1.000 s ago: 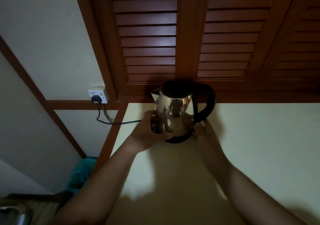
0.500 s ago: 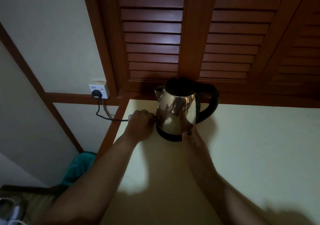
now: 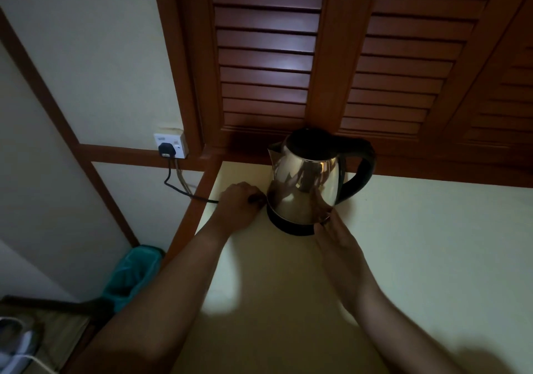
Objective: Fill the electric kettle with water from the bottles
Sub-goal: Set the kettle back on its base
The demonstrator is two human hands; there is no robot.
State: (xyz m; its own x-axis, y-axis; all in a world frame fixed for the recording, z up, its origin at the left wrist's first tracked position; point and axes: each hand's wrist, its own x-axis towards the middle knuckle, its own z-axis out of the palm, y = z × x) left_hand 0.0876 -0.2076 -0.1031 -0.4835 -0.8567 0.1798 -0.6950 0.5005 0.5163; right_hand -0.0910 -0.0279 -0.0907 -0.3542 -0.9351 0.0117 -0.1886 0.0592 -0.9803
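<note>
A shiny steel electric kettle (image 3: 305,186) with a black lid and black handle stands upright on its black base (image 3: 291,227) at the back of a pale yellow counter (image 3: 418,258). My left hand (image 3: 238,209) lies just left of the base, fingers curled round the black power cord (image 3: 184,190) where it meets the base. My right hand (image 3: 336,236) touches the front right of the base with straight fingers. No water bottles are in view.
The cord runs left to a black plug in a white wall socket (image 3: 170,145). Dark wooden louvred doors (image 3: 288,56) rise directly behind the kettle. A teal-lined bin (image 3: 134,272) sits on the floor below the counter's left edge.
A second ago both hands were on the kettle's sides. My left hand has since dropped to the cord at the base, and my right fingers have slid to the base's front.
</note>
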